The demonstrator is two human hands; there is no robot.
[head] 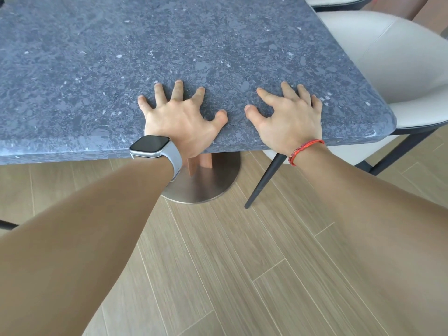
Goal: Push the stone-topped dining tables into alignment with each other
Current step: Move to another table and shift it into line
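Observation:
A blue-grey stone-topped dining table fills the upper part of the head view, its near edge running across the middle. My left hand, with a white watch on the wrist, lies on the top near that edge with fingers spread and fingertips pressing down. My right hand, with a red cord bracelet, presses the top the same way, close to the rounded right corner. Under the edge shows the table's round metal base. Only one table is in view.
A cream upholstered chair with black legs stands tight against the table's right side. A second chair seat shows at the top right. Wood-plank floor stretches below the table toward me. A dark leg pokes in at the left.

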